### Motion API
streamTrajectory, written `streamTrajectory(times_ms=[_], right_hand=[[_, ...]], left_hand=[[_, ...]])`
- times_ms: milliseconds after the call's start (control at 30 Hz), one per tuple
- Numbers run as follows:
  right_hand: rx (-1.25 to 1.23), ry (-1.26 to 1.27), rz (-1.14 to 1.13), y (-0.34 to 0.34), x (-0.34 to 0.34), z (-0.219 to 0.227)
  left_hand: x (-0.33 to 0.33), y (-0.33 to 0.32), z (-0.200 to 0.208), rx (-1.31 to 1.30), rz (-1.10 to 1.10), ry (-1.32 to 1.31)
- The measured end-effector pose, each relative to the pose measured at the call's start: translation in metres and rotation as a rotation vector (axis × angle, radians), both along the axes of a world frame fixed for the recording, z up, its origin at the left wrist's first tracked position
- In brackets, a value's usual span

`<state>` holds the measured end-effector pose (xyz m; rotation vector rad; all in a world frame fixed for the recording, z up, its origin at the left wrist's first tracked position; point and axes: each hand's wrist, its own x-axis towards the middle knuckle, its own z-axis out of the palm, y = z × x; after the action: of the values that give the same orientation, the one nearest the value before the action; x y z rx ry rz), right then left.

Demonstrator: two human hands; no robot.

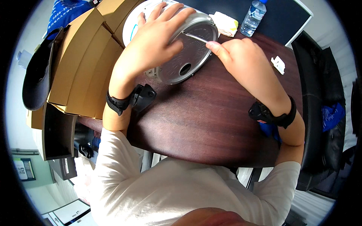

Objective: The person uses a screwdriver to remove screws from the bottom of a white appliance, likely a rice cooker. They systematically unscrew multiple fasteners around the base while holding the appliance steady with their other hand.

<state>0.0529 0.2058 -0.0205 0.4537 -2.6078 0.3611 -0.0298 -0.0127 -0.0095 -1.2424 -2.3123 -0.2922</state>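
Note:
A round white drum-shaped housing (130, 28) lies tilted on its side at the table's far edge. Its flat grey metal face (190, 49) has a dark oval hole near the lower rim and is turned toward me. My left hand (160, 34) rests over the housing's side with its fingers spread, steadying contact along the upper left. My right hand (237, 52) is closed around a thin silver rod-like tool (195, 37). The tool's far tip meets the grey face near its upper left rim. The grip end is hidden inside my fist, so its exact kind does not show.
Brown cardboard boxes (81, 67) stand at the left, with a dark cap (37, 79) against them. A folded white cloth (225, 24) and a water bottle (253, 18) are at the back. A small white plastic part (278, 64) lies on the dark wooden table (196, 124), right.

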Motion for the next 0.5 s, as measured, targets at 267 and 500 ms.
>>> streamTrajectory(times_ms=[267, 500], right_hand=[[-1.212, -1.254, 0.257, -0.013, 0.005, -0.009], [-1.571, -1.553, 0.323, -0.019, 0.011, -0.012]], left_hand=[[0.008, 0.002, -0.005, 0.018, 0.097, -0.038], [0.007, 0.000, -0.001, -0.007, 0.066, -0.063]])
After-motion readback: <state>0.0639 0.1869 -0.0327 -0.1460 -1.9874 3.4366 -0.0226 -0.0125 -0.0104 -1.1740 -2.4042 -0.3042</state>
